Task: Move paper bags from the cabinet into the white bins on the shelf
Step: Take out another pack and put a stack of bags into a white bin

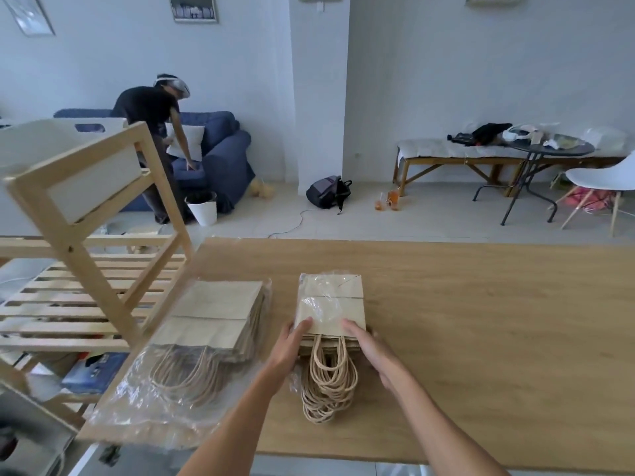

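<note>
Nearest the viewer, the left hand (288, 348) and right hand (369, 348) flank the near end of the small stack of paper bags (331, 305), which lies flat on the wooden tabletop (481, 321). Each hand has its fingers extended and only slightly bent, thumb on the top bag, pressing the stack from either side; whether the fingertips have got beneath the stack cannot be told. Twisted rope handles (328, 386) trail from the stack toward the viewer, between the wrists. Loose clear wrap (319, 304) lies crumpled over the stack's top face.

Left of this stack, and just beside it, a larger stack of bags (220, 317) rests in an opened plastic sleeve (137, 407) at the table's edge. Farther left of the small stack stands the slatted wooden shelf (89, 297), with a white bin (68, 166) on its upper level.

Probable hazards: a side squeeze without support below may let the lower bags slide out and fan across the table; the slick wrap may slip under the thumbs; the hanging handles may snag on the shelf's post during the lift to the bin; the sleeve overhanging the table edge may be brushed off.

Beyond the table, well past the small stack, a second person (151, 132) bends over a blue sofa (220, 156); a bench (464, 156) stands against the far wall.
</note>
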### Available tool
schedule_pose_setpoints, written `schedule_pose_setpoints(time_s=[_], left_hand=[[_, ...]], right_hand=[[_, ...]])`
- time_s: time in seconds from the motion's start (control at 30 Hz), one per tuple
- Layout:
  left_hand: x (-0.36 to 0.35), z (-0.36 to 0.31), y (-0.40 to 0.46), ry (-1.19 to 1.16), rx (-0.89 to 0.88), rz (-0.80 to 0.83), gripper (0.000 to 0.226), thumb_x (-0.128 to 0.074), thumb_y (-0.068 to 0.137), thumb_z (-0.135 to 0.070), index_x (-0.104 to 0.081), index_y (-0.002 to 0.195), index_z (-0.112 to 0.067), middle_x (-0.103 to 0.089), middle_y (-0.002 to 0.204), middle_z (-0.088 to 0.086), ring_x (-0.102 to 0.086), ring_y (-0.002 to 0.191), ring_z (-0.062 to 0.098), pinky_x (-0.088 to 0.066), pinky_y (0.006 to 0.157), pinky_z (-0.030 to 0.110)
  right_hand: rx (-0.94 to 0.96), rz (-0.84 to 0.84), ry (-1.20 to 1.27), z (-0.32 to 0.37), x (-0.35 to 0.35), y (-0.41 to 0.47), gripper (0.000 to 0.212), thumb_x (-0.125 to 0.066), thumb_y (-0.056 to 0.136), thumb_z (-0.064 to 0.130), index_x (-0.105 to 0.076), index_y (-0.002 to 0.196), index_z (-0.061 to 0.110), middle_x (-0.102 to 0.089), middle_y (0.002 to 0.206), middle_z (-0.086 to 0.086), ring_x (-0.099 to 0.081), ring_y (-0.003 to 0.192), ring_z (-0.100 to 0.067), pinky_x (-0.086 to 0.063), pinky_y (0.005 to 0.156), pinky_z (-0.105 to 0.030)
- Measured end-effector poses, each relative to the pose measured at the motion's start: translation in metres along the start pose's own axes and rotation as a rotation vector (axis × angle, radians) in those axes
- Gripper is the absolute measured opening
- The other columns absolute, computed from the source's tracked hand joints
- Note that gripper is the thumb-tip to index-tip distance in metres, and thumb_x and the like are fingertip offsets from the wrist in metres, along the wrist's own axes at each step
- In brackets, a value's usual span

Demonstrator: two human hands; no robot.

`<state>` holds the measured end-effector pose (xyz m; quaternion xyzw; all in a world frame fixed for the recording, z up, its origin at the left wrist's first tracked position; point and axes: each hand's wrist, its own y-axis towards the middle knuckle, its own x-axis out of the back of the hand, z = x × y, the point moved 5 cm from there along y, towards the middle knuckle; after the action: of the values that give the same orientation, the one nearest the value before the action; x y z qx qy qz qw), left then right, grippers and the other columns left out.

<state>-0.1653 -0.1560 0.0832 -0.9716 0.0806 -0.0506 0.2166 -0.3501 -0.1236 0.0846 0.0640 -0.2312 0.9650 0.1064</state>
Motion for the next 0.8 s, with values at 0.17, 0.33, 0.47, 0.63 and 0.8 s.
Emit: schedule_pose_setpoints(time_s=[0.17,0.33,0.47,0.63,0.8], left_hand=[[0.006,-0.008,-0.002,0.079,0.024,-0.036,0.064,-0.048,0.097,-0.055,-0.038,0.148,-0.017,-0.054,0.142,0.011,-0.055,0.120,0.028,-0.044,0.086,0.037],[0.001,0.004,-0.007,0.098,-0.025,-0.034,0.078,-0.041,0.088,-0.071,-0.027,0.153,-0.030,-0.045,0.152,0.009,-0.048,0.133,0.031,-0.041,0.107,0.054],[-0.002,0.003,-0.018,0.111,-0.030,-0.040,0.077,-0.038,0.090,-0.070,-0.023,0.155,-0.033,-0.043,0.154,0.006,-0.045,0.136,0.030,-0.038,0.111,0.054],[0.001,-0.006,-0.029,0.102,-0.034,0.009,0.062,-0.033,0.103,-0.053,-0.018,0.158,-0.029,-0.038,0.157,0.005,-0.042,0.138,0.030,-0.039,0.105,0.048],[0.004,0.002,-0.020,0.118,-0.048,0.039,0.065,-0.029,0.100,-0.061,-0.016,0.158,-0.034,-0.031,0.162,0.002,-0.035,0.144,0.027,-0.030,0.117,0.052]], right_hand=[[-0.019,-0.045,-0.156,0.028,0.011,-0.006,0.062,-0.065,0.088,0.049,-0.054,0.138,0.013,-0.060,0.133,-0.004,-0.056,0.115,-0.025,-0.041,0.089,-0.031],[-0.087,0.038,-0.195,0.030,0.000,-0.007,0.073,-0.061,0.071,0.052,-0.060,0.128,0.007,-0.065,0.130,-0.013,-0.063,0.116,-0.030,-0.053,0.098,-0.042],[-0.107,0.032,-0.197,0.044,-0.009,-0.016,0.057,-0.060,0.084,0.037,-0.058,0.130,0.004,-0.059,0.137,-0.015,-0.057,0.122,-0.031,-0.045,0.088,-0.033],[-0.130,0.021,-0.183,0.054,-0.015,-0.013,0.061,-0.057,0.095,0.031,-0.044,0.147,0.003,-0.042,0.155,-0.015,-0.043,0.139,-0.031,-0.035,0.090,-0.030],[-0.123,0.018,-0.184,0.058,-0.016,-0.007,0.056,-0.066,0.090,0.026,-0.053,0.140,0.003,-0.058,0.139,-0.015,-0.058,0.124,-0.030,-0.047,0.088,-0.032]])
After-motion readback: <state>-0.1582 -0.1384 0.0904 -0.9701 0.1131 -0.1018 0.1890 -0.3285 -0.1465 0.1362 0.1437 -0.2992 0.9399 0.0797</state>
